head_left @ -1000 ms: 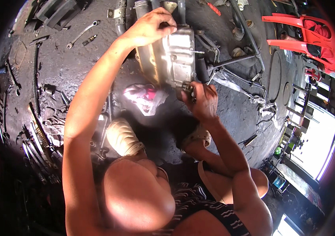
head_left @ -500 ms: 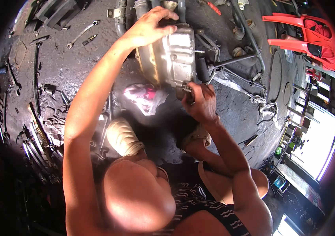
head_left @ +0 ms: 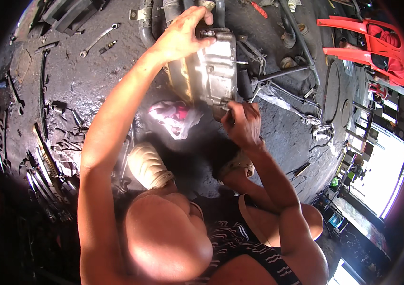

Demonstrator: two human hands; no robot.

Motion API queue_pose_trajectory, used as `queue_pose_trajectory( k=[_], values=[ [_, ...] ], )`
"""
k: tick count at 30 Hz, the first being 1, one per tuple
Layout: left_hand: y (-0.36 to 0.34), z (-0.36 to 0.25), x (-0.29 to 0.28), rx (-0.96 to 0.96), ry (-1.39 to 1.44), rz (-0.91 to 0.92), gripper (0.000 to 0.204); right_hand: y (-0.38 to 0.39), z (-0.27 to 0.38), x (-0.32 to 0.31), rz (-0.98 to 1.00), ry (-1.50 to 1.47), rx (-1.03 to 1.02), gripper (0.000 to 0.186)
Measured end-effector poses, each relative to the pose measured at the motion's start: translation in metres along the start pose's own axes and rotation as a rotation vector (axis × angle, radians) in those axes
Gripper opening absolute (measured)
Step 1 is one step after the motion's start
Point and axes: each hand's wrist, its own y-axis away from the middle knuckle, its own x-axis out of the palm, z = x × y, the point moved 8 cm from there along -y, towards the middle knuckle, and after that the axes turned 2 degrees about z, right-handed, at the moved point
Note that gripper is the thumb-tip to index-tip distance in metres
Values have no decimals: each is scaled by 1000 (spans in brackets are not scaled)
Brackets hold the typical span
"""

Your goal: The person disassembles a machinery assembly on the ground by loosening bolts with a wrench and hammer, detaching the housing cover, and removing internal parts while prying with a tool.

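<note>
A grimy metal engine casing (head_left: pixel 213 71) stands on the dark oily floor in front of my knees. My left hand (head_left: pixel 183 35) rests on its top far edge, fingers curled over the rim. At the casing's near lower corner, my right hand (head_left: pixel 242 123) is closed around a small tool or fastener that the fingers mostly hide. A crumpled white and pink plastic bag (head_left: pixel 173 118) lies on the floor just left of the casing.
A spanner (head_left: pixel 97 39) lies on the floor at the upper left. Metal rods and scrap (head_left: pixel 282 73) lie right of the casing. A red plastic chair (head_left: pixel 377 47) stands at the upper right. Tools and metal strips (head_left: pixel 45 161) lie along the left.
My left hand has shifted slightly along the casing's top edge. My right hand stays at the lower corner with small movements.
</note>
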Motion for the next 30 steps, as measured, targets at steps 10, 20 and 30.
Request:
queue_pose_trajectory(
  k=[10, 20, 30],
  values=[
    [7, 12, 1, -141, 38, 47, 35, 5, 1, -3, -72, -102, 93, 28],
    [-1, -23, -20, -103, 123, -117, 22, 2, -1, -9, -160, -130, 105, 28],
    [149, 42, -126, -503, -63, -391, 29, 16, -33, -51, -224, 36, -45, 26]
  ],
)
